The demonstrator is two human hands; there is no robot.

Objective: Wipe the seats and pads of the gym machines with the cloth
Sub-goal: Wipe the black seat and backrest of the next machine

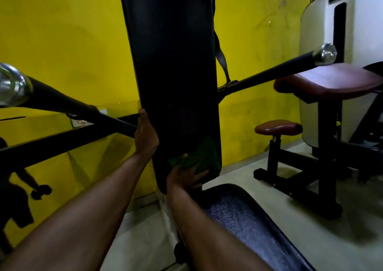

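Where the yellow wall [62, 32] fills the left side, 1 black handle bar [62, 102] with a chrome end comes from the near left toward the middle. Next to it, the left hand [145, 138] holds the left edge of the tall black back pad [174, 63]. The thumb points up along the edge and the fingers go behind the pad, out of sight. The pad stands nearly upright, a little tilted.

On its lower right corner lies the green cloth [199, 156], flat against the pad. The right hand [186, 177] holds the cloth from below and keeps it on the pad, with the thumb laid on the cloth. So the 2 hands are apart, each on 1 side of the same pad.

Near and to the right is the black seat [248, 219] with a rough surface. A second black bar [269, 73] rises to the far right. Beyond it stands another machine with 2 red pads, 1 large pad [327, 82] above and 1 small seat [277, 126] below.
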